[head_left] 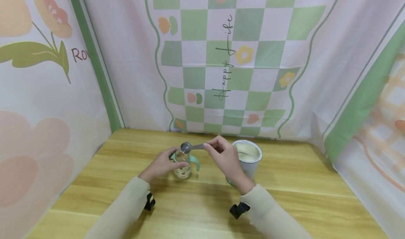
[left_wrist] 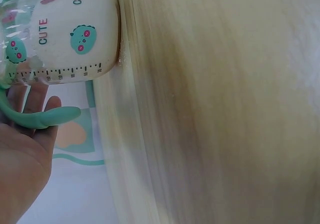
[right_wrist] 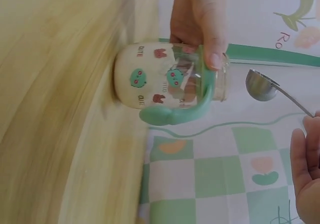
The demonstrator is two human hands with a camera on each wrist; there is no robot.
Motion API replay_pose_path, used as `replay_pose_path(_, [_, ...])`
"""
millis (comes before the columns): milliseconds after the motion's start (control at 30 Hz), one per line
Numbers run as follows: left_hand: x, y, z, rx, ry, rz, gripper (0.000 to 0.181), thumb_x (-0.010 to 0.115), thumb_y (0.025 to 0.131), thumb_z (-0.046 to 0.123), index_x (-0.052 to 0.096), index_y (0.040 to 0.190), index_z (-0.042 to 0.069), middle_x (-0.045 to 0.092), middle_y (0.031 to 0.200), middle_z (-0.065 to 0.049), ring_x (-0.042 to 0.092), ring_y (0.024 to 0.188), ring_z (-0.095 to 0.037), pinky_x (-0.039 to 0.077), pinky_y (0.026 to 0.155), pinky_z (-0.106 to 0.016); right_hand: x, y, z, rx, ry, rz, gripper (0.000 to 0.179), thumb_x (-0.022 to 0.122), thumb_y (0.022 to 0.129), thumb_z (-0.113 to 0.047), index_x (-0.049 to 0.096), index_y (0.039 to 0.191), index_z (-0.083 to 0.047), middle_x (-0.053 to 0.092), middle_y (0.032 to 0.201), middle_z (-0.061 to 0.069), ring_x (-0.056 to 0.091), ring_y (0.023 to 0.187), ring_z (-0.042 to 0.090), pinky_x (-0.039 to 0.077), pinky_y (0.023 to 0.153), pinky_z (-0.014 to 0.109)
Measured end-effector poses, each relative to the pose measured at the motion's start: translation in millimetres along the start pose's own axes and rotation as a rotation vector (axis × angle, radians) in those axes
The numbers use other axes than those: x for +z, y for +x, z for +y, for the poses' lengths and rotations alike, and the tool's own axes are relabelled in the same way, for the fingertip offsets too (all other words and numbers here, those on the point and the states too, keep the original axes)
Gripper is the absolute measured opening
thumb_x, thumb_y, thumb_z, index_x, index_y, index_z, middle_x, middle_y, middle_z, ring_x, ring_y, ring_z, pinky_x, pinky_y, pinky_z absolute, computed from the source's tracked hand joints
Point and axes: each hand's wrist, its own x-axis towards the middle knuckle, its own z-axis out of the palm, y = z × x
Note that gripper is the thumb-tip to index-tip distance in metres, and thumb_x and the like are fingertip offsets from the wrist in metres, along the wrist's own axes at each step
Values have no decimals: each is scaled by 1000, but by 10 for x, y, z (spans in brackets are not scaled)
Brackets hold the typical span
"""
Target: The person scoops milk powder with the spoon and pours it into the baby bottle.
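Note:
A clear baby bottle (head_left: 182,173) with green handles stands on the table, pale powder filling its lower part. Printed figures and a scale mark its side (left_wrist: 65,39). My left hand (head_left: 160,166) grips the bottle near its neck, with the thumb in front and fingers behind. Between thumb and fingers, my right hand (head_left: 225,159) pinches the handle of a metal measuring spoon (head_left: 186,147). The spoon's bowl is just above the bottle's open mouth; in the right wrist view the spoon (right_wrist: 261,86) stays apart from the rim. What the bowl contains is hidden.
An open can (head_left: 252,168) of pale powder stands right of the bottle, partly behind my right hand. The wooden table (head_left: 196,211) reaches back to a patterned cloth (head_left: 218,73), and more printed cloth hangs at both sides.

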Motion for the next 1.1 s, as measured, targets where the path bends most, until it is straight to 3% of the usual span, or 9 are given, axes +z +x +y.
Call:
replay_pose_path(267, [-13,11,-6,6,8,-15,70,83,80,48,56,140,25,64,126,0,58,119,-25,41,105,-56,-98,49,-194,101,26,18,10,68,97,-15,68,94,-5,71,84,12,62,65,15,46,50,23])
replay_pose_path(467, [-27,33,11,19,21,-30,68,83,81,46,56,139,22,64,124,-1,58,116,-23,45,103,-52,-226,84,-469,106,1,28,9,66,97,-3,67,96,5,70,85,18,65,68,19,54,57,25])
replay_pose_path(700, [-47,51,17,47,61,-41,68,82,82,47,55,138,20,64,122,-2,60,112,-22,47,100,-49,-359,116,-188,147,-9,40,15,68,98,-16,69,98,-1,71,87,14,68,74,29,56,60,27])
replay_pose_path(933, [-51,68,32,78,77,-52,70,81,83,48,54,139,18,64,120,-1,61,109,-20,49,98,-47,-530,105,-107,137,-33,64,21,69,97,-26,70,98,-6,72,86,9,68,71,15,57,61,28])
replay_pose_path(1100, [-39,80,81,76,100,-58,71,82,82,48,53,140,19,63,122,1,60,112,-20,47,100,-48,-663,94,-77,133,-69,88,21,69,97,-27,70,98,-6,72,84,7,69,71,21,56,59,26])
